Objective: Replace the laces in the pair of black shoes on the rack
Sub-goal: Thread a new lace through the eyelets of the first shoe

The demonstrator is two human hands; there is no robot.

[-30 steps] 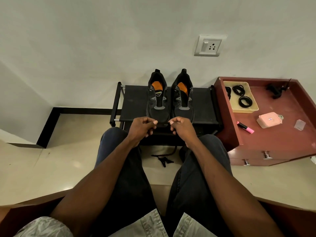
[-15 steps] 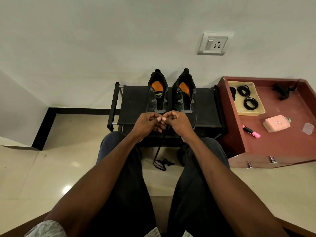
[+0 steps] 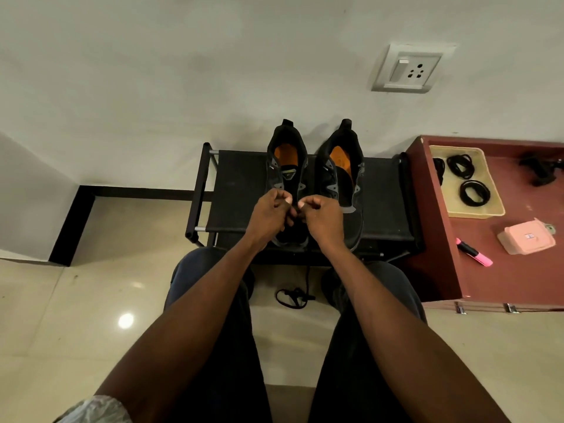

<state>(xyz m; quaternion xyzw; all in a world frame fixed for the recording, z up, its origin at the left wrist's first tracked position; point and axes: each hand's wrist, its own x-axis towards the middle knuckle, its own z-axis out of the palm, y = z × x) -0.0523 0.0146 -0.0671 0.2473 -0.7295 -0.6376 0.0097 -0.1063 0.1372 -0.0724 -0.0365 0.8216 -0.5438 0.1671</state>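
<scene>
We have one view only, worn on the head, looking forward and steeply down past our knees to the rack against the wall, near.

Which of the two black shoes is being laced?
The left shoe: both hands, left hand and right hand, pinch a lace over it. The right shoe sits untouched beside it.
</scene>
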